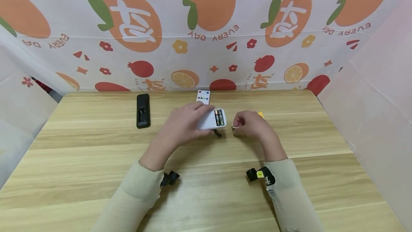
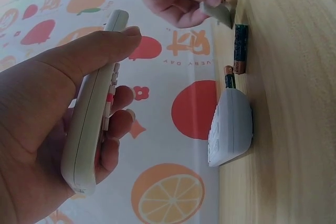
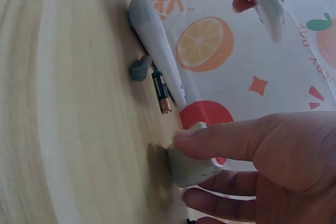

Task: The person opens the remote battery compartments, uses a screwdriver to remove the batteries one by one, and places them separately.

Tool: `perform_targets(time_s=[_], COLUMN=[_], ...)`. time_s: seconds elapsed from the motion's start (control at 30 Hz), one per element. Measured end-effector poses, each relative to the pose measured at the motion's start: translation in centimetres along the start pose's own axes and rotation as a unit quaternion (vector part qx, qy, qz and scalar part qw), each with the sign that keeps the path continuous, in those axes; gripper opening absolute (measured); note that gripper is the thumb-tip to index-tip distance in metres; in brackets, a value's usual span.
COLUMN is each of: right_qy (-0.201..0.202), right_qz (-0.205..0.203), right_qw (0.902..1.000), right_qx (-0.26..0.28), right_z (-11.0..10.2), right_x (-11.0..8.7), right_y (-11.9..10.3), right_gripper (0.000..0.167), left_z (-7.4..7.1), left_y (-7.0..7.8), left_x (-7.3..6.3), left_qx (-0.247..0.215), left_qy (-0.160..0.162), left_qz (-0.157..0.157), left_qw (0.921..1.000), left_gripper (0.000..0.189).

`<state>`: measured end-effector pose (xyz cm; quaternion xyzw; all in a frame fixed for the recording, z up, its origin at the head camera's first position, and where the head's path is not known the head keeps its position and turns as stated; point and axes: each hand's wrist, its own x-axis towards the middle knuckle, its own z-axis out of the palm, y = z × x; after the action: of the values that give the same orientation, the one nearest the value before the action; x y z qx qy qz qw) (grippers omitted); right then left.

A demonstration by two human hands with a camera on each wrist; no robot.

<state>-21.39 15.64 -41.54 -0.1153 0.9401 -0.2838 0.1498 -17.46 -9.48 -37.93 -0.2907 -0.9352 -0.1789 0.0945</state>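
Note:
My left hand (image 1: 183,124) grips a white remote control (image 1: 206,121) above the table, its back turned up. Batteries (image 1: 219,117) sit in its uncovered compartment. To the right, my right hand (image 1: 254,125) pinches a small whitish battery cover (image 3: 191,167) between thumb and fingers, just over the tabletop. The cover is apart from the remote. Two loose batteries lie on the wood near the hands; one battery (image 3: 161,92) shows clearly in the right wrist view, another battery (image 3: 140,68) end-on beside it. A second white remote (image 1: 203,96) lies behind the left hand.
A black remote (image 1: 143,111) lies on the wooden table (image 1: 96,160) at the left. Some yellow object (image 1: 261,115) is partly hidden behind the right hand. A fruit-print cloth (image 1: 173,60) hangs along the table's back edge.

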Motion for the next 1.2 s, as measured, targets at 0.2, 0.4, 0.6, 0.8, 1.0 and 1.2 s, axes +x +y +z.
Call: perform_targets(time_s=[0.2,0.4,0.6,0.8,1.0,1.2], right_qy=[-0.026,-0.020,0.061,0.139,0.123,0.097], right_qz=[0.015,0.004,-0.007,0.029,0.082,0.110], right_qw=[0.9991,0.9995,0.9980,0.9894,0.9884,0.9886], right_qx=[-0.028,-0.025,-0.019,-0.031,-0.033,-0.035], right_z=[0.3,0.1,-1.0,-2.3,-2.9,-2.9], right_x=[-0.2,-0.1,0.0,-0.2,-0.4,-0.4], right_y=[0.0,0.2,0.7,2.3,3.9,4.7], right_gripper=[0.013,0.008,0.011,0.020,0.032,0.043], left_z=[-0.1,-0.3,0.0,0.9,1.7,2.4], left_y=[0.1,0.2,0.3,0.7,0.9,1.0], left_x=[0.0,0.0,0.0,0.1,0.2,0.0], left_qx=[0.001,0.009,0.014,0.014,0.034,0.030], left_qy=[-0.008,-0.027,-0.069,-0.121,-0.150,-0.198], left_qz=[-0.004,-0.013,-0.028,-0.032,-0.033,-0.038], left_qw=[1.0000,0.9995,0.9971,0.9920,0.9876,0.9790], left_gripper=[0.067,0.068,0.069,0.072,0.075,0.073])
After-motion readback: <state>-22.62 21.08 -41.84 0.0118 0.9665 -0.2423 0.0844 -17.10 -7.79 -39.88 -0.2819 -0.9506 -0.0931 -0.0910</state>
